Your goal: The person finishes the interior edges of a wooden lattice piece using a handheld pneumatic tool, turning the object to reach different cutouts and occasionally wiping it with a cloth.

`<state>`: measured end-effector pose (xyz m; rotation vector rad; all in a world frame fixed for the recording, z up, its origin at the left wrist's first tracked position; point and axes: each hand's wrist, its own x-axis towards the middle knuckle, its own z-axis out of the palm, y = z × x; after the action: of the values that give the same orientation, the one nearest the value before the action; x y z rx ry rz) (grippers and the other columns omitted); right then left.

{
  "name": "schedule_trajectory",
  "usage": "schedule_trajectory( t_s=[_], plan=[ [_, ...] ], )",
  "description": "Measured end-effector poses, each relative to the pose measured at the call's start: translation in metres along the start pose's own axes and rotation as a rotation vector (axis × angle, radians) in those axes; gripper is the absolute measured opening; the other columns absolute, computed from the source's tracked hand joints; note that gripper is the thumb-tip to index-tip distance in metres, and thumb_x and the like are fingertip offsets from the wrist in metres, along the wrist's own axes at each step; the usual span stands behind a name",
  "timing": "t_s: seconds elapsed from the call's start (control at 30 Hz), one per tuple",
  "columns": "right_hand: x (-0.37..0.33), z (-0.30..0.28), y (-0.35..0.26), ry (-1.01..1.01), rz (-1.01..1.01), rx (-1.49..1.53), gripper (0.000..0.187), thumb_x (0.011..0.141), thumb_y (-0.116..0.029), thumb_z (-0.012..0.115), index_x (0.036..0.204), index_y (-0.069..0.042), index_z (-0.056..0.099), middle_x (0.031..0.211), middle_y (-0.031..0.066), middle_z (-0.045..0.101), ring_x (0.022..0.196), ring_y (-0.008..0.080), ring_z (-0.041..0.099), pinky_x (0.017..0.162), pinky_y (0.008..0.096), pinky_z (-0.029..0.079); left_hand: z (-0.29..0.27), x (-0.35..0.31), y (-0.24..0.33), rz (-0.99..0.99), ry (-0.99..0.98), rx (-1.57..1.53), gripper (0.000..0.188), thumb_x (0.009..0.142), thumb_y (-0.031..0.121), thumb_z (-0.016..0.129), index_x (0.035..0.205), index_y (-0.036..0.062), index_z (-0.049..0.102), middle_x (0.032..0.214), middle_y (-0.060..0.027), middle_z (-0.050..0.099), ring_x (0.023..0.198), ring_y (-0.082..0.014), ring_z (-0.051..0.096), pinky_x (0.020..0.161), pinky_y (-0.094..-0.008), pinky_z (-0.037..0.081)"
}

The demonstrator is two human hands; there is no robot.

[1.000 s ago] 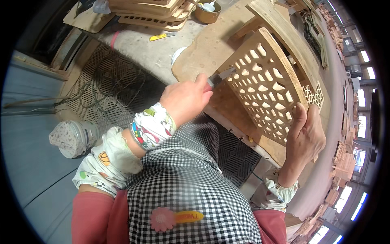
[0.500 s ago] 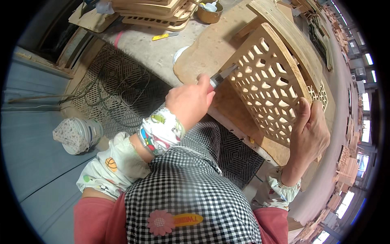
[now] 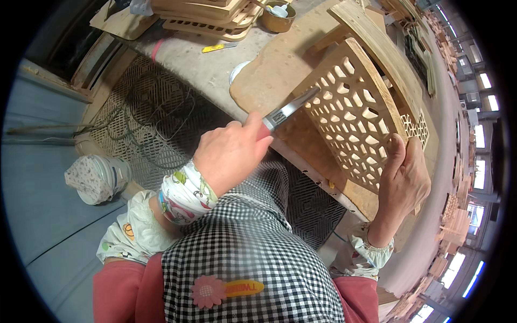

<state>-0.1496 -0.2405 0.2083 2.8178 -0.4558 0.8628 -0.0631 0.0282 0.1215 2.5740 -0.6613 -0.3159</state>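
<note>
In my left hand, the fingers are closed around the red handle of a utility knife. Its silver body points up and right, and the dark tip meets or overlaps the left edge of a pierced wooden panel; whether it touches is hard to tell. The panel is slightly curved, cut through with rows of angular holes, and stands tilted on the bench. My right hand grips its near right edge, thumb on the front face and fingers mostly hidden behind.
Behind the panel runs a long wooden board. On the grey bench lie a brown sheet, a yellow cutter, a brown pot and stacked wooden frames. A white bucket and loose cables are at floor level left.
My left hand has drawn back down and left with the knife, showing more of its silver body. The panel has tipped slightly, its top corner lower, with my right hand still on it.
</note>
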Motion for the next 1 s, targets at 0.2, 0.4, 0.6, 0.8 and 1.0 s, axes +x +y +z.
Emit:
schedule_trajectory(
  t_s=[0.2,0.4,0.6,0.8,1.0],
  plan=[
    [0.0,-0.002,0.0,0.0,-0.011,-0.007,0.053,0.108,-0.048,0.062,0.076,-0.007,0.049,0.065,0.0096,0.05,0.055,0.0279,0.05,0.053,0.0385,0.04,0.006,0.016,-0.001,0.048,0.058,-0.028,0.038,0.103,0.037,0.065,0.116,0.0034,0.053,0.079,-0.0203,0.074,0.071,-0.0417,0.074,0.063,-0.0528,0.059],
    [0.0,-0.001,0.003,0.008,-0.052,-0.005,0.054,0.107,-0.049,0.063,0.075,-0.008,0.048,0.064,0.0087,0.048,0.053,0.0259,0.048,0.051,0.0368,0.039,0.009,0.035,0.002,0.082,0.043,-0.07,0.034,0.103,0.034,0.065,0.115,0.0039,0.054,0.077,-0.0197,0.074,0.071,-0.0424,0.073,0.063,-0.0535,0.059],
    [0.001,0.0,0.004,0.025,-0.062,-0.011,0.056,0.107,-0.05,0.062,0.075,-0.008,0.046,0.064,0.0091,0.045,0.053,0.0257,0.047,0.051,0.0374,0.038,0.013,0.034,0.001,0.154,0.071,-0.108,0.035,0.102,0.034,0.066,0.114,0.0036,0.054,0.077,-0.0191,0.074,0.073,-0.0417,0.074,0.064,-0.0536,0.06],
    [0.001,0.0,0.005,0.015,-0.055,-0.013,0.056,0.107,-0.051,0.062,0.075,-0.007,0.045,0.065,0.0102,0.045,0.054,0.0269,0.047,0.051,0.0385,0.038,0.013,0.046,0.024,0.062,0.061,0.017,0.035,0.101,0.034,0.067,0.113,0.0037,0.053,0.075,-0.0192,0.074,0.071,-0.0416,0.074,0.063,-0.0531,0.06],
    [0.0,0.001,0.007,0.017,-0.055,0.004,0.056,0.107,-0.05,0.062,0.075,-0.007,0.045,0.065,0.0105,0.046,0.054,0.0278,0.049,0.051,0.039,0.038,0.016,0.036,0.016,0.048,0.106,0.019,0.036,0.101,0.034,0.067,0.114,0.0043,0.052,0.074,-0.02,0.073,0.069,-0.0419,0.074,0.06,-0.0537,0.059]
  ],
)
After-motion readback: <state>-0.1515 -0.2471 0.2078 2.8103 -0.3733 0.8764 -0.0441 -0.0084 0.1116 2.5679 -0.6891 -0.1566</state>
